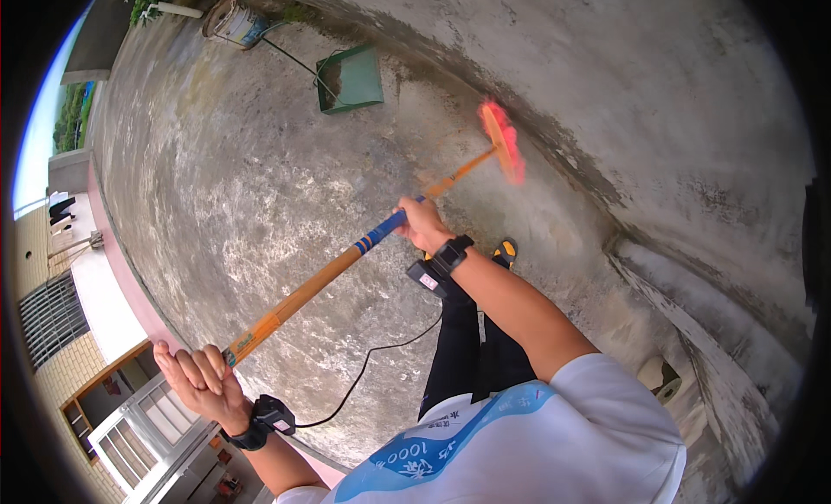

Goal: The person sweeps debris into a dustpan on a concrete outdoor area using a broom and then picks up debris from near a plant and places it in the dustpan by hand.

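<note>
A broom (303, 294) with an orange and blue handle slants across the view, its red bristle head (502, 142) on the concrete floor beside the wall's foot. My left hand (203, 383) is closed round the top end of the handle. Lower down, by the blue band, my right hand (421, 224) grips the same handle. Both wrists wear black straps with small devices. The bristles look smeared by motion. Farther off, a green dustpan (362, 77) lies on the floor with its long thin handle toward a bucket.
A grey concrete wall (675, 97) runs along the right side. At the far left stand a stained bucket (232, 22) and a pale pipe (179, 9). A low pink-edged parapet (130, 244) bounds the left, with a building beyond. A black cable (368, 358) hangs from my left wrist.
</note>
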Action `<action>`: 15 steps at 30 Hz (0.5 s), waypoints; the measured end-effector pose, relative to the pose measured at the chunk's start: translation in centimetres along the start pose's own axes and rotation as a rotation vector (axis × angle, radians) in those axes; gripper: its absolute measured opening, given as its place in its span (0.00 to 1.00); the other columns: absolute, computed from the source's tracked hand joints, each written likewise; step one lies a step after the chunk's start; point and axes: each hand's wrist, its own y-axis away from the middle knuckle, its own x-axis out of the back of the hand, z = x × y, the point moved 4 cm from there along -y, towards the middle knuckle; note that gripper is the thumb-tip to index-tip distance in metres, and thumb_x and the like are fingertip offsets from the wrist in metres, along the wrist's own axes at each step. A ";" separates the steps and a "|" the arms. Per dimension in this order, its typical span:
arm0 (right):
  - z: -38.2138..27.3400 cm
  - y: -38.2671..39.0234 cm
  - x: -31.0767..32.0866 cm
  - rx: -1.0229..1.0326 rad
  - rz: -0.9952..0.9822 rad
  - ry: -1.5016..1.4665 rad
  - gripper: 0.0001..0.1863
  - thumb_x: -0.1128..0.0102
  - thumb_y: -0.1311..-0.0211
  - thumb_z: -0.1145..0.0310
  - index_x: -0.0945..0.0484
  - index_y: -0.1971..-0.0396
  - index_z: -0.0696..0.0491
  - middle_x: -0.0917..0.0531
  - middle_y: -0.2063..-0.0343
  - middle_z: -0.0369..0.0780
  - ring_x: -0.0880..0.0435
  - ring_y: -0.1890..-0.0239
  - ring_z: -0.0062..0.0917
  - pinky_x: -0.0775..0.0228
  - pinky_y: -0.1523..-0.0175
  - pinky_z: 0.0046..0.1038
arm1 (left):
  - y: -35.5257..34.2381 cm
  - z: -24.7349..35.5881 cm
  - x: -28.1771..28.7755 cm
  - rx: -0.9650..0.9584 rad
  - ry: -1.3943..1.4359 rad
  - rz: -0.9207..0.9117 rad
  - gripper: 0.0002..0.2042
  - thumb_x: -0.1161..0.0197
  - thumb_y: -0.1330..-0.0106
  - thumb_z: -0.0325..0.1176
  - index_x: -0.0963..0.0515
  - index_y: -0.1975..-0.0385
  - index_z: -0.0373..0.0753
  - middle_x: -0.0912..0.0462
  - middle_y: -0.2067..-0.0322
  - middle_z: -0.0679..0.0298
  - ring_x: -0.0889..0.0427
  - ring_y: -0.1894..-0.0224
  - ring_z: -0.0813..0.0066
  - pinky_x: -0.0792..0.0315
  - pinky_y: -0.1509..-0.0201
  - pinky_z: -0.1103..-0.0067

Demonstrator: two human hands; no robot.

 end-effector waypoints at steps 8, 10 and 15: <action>5.3 -1.7 13.1 -0.046 0.323 -0.272 0.02 0.54 0.57 0.72 0.36 0.82 0.54 0.34 0.86 0.36 0.33 0.86 0.21 0.49 0.88 0.19 | -2.6 -9.7 -5.0 0.316 0.073 -0.366 0.09 0.64 0.35 0.32 0.35 0.66 0.37 0.50 0.94 0.75 0.53 0.96 0.87 0.51 0.90 0.86; 4.3 -4.1 7.9 -0.009 0.217 -0.289 0.02 0.55 0.57 0.72 0.36 0.82 0.54 0.35 0.87 0.36 0.37 0.88 0.20 0.52 0.89 0.19 | -4.1 -8.3 -4.6 0.227 0.056 -0.438 0.09 0.65 0.35 0.32 0.36 0.65 0.36 0.50 0.94 0.75 0.53 0.95 0.87 0.51 0.90 0.85; -1.8 -9.8 -7.1 0.028 -0.075 -0.352 0.02 0.55 0.57 0.75 0.37 0.81 0.55 0.34 0.85 0.37 0.37 0.88 0.20 0.50 0.89 0.20 | -8.4 -2.9 -4.7 -0.134 -0.036 -0.620 0.10 0.66 0.35 0.32 0.38 0.63 0.35 0.48 0.93 0.74 0.51 0.94 0.87 0.50 0.88 0.86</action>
